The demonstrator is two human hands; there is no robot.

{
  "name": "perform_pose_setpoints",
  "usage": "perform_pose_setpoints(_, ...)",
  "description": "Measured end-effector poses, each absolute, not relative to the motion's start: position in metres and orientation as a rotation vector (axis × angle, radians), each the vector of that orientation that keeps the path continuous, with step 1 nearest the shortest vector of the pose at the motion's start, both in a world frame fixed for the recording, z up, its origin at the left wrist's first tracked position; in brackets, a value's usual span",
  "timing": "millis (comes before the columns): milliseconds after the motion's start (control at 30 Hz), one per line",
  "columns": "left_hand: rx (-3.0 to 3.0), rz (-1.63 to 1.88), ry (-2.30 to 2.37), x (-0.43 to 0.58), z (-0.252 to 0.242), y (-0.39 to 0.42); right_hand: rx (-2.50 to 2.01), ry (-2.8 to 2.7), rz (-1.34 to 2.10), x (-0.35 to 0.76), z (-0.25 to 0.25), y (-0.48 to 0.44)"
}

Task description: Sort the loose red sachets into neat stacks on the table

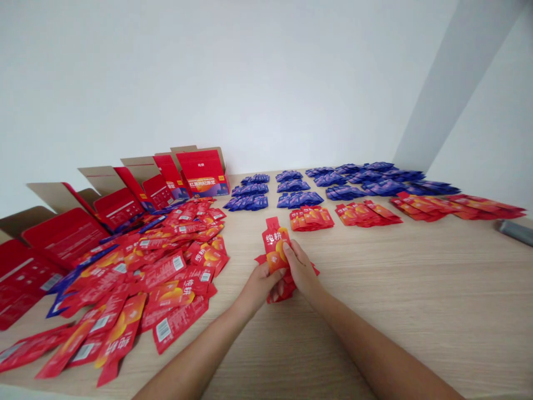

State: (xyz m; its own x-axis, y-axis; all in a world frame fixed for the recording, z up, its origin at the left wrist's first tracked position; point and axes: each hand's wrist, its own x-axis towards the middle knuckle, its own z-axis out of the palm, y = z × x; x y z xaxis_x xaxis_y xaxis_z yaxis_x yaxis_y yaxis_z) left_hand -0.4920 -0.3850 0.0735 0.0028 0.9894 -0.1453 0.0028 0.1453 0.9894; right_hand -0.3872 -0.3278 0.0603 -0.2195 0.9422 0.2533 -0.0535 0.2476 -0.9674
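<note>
Both hands meet over the wooden table (395, 300), closed on red and orange pouches (273, 238). One pouch stands up between them with its narrow spout end at the top. Fingers of my left hand (263, 282) wrap the lower left of the pouches. On the other side, my right hand (302, 269) grips with its thumb across the front of the upright pouch. More red pouch corners stick out below and beside the hands; how many pouches are held is hidden. Nearest to my left hand lies a loose heap of red pouches (166, 291).
Open red cartons (204, 173) with raised flaps line the left back. Purple pouches (300, 199) lie in several stacks along the wall. In front of these sit stacks of red pouches (311, 218), reaching right. A grey cylindrical object (515, 231) lies at the right edge.
</note>
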Motion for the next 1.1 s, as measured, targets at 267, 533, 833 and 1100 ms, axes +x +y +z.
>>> perform_pose_setpoints(267,1.189,0.973,1.327,-0.503,0.067,-0.395,-0.841,-1.512,1.29,-0.384,0.057,-0.318)
perform_pose_setpoints(533,1.563,0.818,1.986,-0.599,0.104,-0.452,-1.175,-1.805,0.986,-0.364,0.059,-0.289)
perform_pose_setpoints(833,1.829,-0.268,2.484,-0.641,0.082,-0.523,-1.159,-2.312,0.373,-0.373,0.037,-0.3)
perform_pose_setpoints(1100,2.208,-0.442,2.46,-0.633,0.06,-0.488,-1.181,-2.386,0.308,-0.373,0.04,-0.305)
